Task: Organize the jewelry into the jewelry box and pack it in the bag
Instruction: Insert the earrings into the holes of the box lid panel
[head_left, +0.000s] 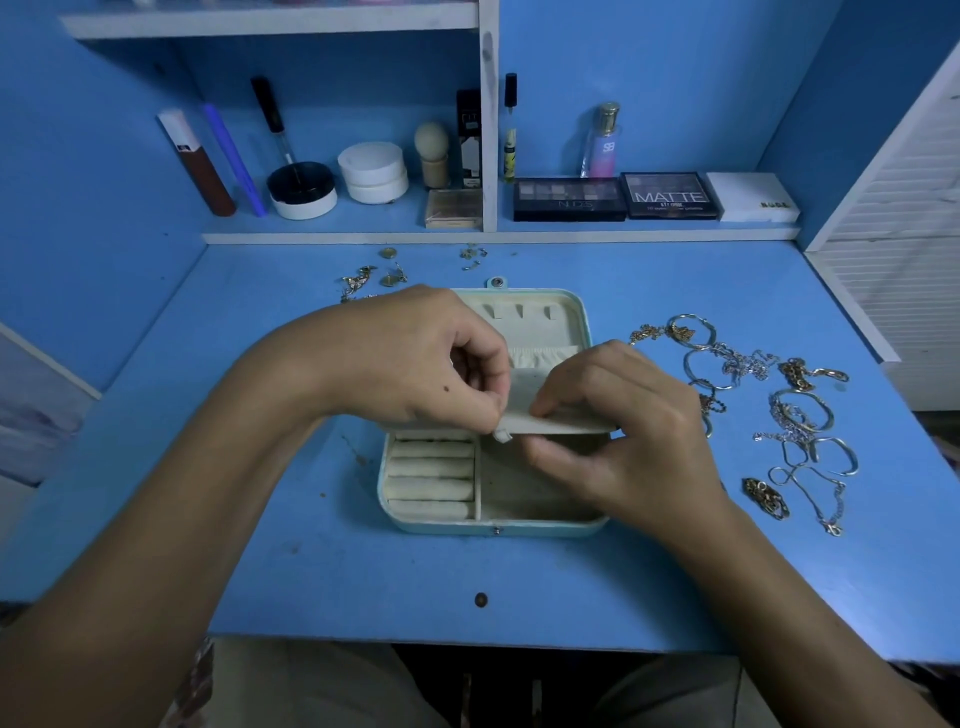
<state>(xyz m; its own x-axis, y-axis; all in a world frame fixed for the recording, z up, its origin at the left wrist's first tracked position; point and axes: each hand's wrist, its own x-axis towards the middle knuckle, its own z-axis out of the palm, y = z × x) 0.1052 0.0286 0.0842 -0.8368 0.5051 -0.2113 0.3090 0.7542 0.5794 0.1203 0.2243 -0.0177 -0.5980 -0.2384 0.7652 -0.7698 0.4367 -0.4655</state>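
Blue desk (322, 571) (scuffed), blue walls, white shelf (363, 238), scattered jewelry (795, 415)

Blue desk (291, 566) with white front edging, small dark round spot near the front edge. Blue walls (675, 78) behind and on both sides, alcove-style. Low white-edged shelf (498, 236) runs along the back of the desk, split by a white upright divider (489, 130); another white shelf (270, 23) above on the left half. White slatted panel (904, 218) on the right side. Cosmetics lined up on the low shelf. Light is dim, cool, bluish overall.
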